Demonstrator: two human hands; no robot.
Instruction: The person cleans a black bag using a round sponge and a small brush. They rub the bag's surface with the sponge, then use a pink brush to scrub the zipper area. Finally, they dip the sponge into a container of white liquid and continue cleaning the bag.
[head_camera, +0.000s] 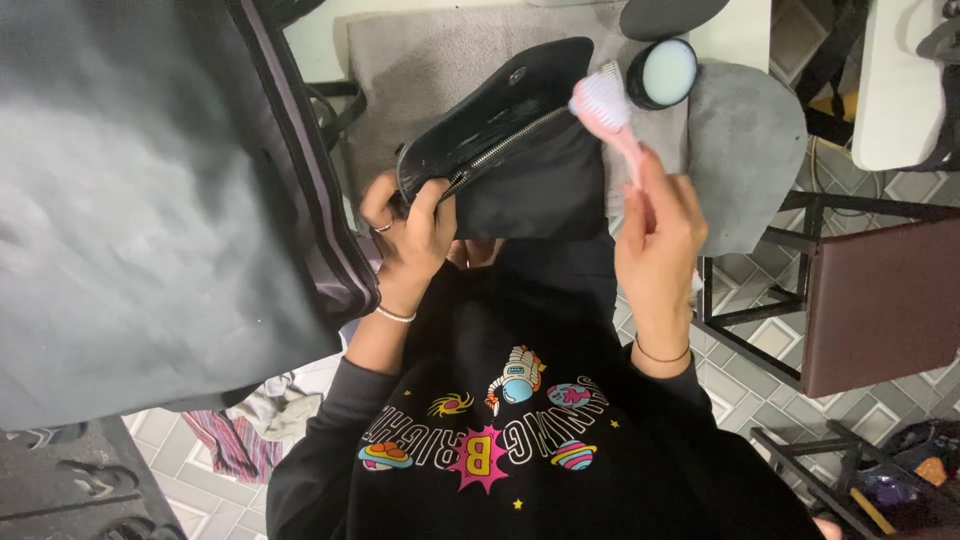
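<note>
Over grey felt mat, soft floppy black zip pouch looks light; left hand fingers pinching its corner, best grip there; right hand fingers wrapped round pink plastic brush, bristles at zip.

A white table runs along the top of the view. A grey cloth mat lies spread flat across it, and a second grey cloth lies beside it, hanging over the table's near edge. A small round open tin with pale contents rests on the mat near the second cloth. Its dark round lid sits just behind it.
</note>
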